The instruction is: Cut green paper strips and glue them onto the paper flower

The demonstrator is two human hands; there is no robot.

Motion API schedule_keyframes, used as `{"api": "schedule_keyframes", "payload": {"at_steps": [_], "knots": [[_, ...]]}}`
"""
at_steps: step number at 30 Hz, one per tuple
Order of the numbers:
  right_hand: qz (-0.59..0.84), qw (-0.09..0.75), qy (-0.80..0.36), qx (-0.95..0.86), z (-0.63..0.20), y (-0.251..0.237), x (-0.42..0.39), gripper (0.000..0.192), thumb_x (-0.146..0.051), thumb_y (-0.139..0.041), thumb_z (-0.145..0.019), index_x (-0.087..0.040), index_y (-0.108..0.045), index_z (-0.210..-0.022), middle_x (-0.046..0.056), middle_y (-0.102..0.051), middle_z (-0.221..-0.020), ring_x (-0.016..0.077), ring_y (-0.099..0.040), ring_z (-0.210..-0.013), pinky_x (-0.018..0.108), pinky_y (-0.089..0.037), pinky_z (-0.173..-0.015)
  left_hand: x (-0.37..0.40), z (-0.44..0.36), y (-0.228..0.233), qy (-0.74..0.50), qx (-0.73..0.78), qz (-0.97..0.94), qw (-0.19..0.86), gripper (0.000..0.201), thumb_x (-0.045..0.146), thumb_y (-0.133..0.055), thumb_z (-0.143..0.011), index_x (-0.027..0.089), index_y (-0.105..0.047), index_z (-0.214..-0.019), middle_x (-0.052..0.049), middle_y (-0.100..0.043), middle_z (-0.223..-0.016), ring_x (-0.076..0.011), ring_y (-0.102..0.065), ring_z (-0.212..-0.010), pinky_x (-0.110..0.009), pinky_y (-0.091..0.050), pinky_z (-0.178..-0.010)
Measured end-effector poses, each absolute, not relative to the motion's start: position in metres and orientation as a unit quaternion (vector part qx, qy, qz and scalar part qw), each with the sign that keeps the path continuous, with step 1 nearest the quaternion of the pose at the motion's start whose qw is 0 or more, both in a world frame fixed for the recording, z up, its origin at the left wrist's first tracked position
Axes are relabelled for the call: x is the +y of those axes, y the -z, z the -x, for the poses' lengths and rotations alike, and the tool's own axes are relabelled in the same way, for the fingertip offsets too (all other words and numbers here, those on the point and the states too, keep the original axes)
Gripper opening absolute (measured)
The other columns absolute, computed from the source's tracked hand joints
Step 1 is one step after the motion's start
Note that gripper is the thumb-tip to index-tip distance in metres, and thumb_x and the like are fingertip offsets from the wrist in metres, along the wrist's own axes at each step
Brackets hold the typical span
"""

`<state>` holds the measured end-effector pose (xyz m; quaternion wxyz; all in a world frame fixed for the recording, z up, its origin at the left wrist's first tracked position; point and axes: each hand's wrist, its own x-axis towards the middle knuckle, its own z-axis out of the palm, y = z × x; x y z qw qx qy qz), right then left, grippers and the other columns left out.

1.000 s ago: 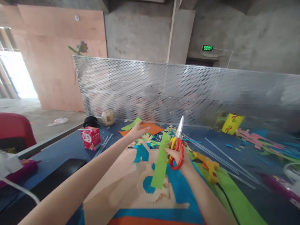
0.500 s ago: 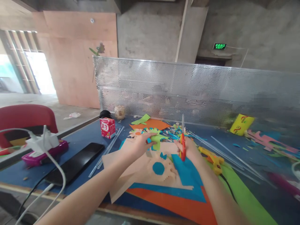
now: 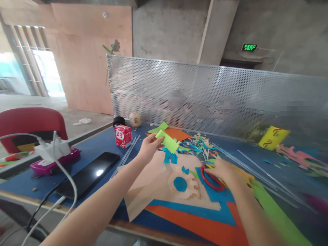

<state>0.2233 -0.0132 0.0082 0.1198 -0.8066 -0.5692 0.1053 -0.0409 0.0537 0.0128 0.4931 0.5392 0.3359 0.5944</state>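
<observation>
Pinched in the left hand's (image 3: 148, 147) grip, a cut green paper strip (image 3: 167, 141) is lifted above the tabletop (image 3: 99, 150), while the right hand (image 3: 225, 171) lays red scissors (image 3: 210, 180) down, closed on them, cutting seemingly finished.

Single head-worn camera looked forward and down over tabletop (image 3: 97, 150), close above both forearms; perforated metal screen (image 3: 205, 95) closed off far edge.

we're in a rough, unfinished workshop set up for paper crafts: bare concrete walls (image 3: 166, 30), plywood boarding (image 3: 87, 54), a green exit sign (image 3: 250, 47). a blue table (image 3: 97, 145) strewn with paper scraps (image 3: 197, 143) sits against a perforated metal screen (image 3: 205, 95).
</observation>
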Motion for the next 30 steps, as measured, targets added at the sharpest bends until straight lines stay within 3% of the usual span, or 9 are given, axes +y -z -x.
{"api": "schedule_keyframes", "payload": {"at_steps": [4,8,12,16,21,30], "knots": [[0.739,0.239,-0.075,-0.625,-0.217,-0.014,-0.013,0.018,-0.031,-0.055,-0.088,-0.015,-0.059,-0.091,0.005,-0.060,-0.096,0.0181,-0.057,-0.089,0.039,-0.046,-0.082,0.043,0.030,-0.008,-0.551,0.307,-0.540,0.557,0.046,0.041,-0.074,-0.058,0.012,-0.062,-0.092,-0.005,-0.066,-0.077,-0.0124,-0.061,-0.064,-0.026,-0.052,-0.061],[0.566,0.334,-0.177,-0.733,-0.185,-0.010,-0.018,0.024,-0.036,-0.048,-0.090,-0.017,-0.060,-0.096,0.003,-0.064,-0.090,0.0162,-0.061,-0.080,0.032,-0.049,-0.074,0.034,0.020,-0.003,-0.502,0.291,-0.573,0.578,0.043,0.040,-0.076,-0.057,0.013,-0.064,-0.087,-0.004,-0.066,-0.072,-0.0116,-0.060,-0.061,-0.022,-0.049,-0.055],[0.493,0.370,-0.241,-0.750,-0.162,-0.001,-0.021,0.020,-0.038,-0.058,-0.079,-0.023,-0.064,-0.091,0.002,-0.066,-0.079,0.0196,-0.061,-0.072,0.026,-0.047,-0.058,0.032,0.014,0.001,-0.482,0.294,-0.599,0.568,0.040,0.038,-0.075,-0.058,0.013,-0.065,-0.088,-0.002,-0.065,-0.071,-0.0096,-0.057,-0.057,-0.020,-0.046,-0.052],[0.500,0.397,-0.254,-0.727,-0.163,-0.002,-0.024,0.013,-0.033,-0.057,-0.076,-0.020,-0.062,-0.075,0.001,-0.060,-0.069,0.0185,-0.057,-0.065,0.026,-0.043,-0.057,0.030,0.012,0.007,-0.469,0.305,-0.619,0.552,0.034,0.034,-0.076,-0.057,0.013,-0.064,-0.081,-0.001,-0.063,-0.069,-0.0085,-0.055,-0.054,-0.020,-0.045,-0.050],[0.475,0.392,-0.314,-0.723,-0.167,-0.008,-0.026,0.014,-0.032,-0.058,-0.075,-0.020,-0.060,-0.069,-0.002,-0.057,-0.065,0.0151,-0.053,-0.061,0.024,-0.041,-0.055,0.025,0.010,0.012,-0.445,0.331,-0.630,0.543,0.032,0.035,-0.073,-0.061,0.012,-0.062,-0.079,0.000,-0.059,-0.059,-0.0089,-0.053,-0.046,-0.021,-0.042,-0.045],[0.480,0.410,-0.361,-0.686,-0.171,-0.006,-0.022,0.021,-0.036,-0.060,-0.073,-0.019,-0.068,-0.081,0.000,-0.063,-0.065,0.0129,-0.050,-0.052,0.022,-0.038,-0.048,0.027,0.012,0.006,-0.491,0.323,-0.606,0.536,0.035,0.040,-0.076,-0.055,0.013,-0.061,-0.073,0.000,-0.059,-0.065,-0.0085,-0.052,-0.053,-0.020,-0.043,-0.049]]}}
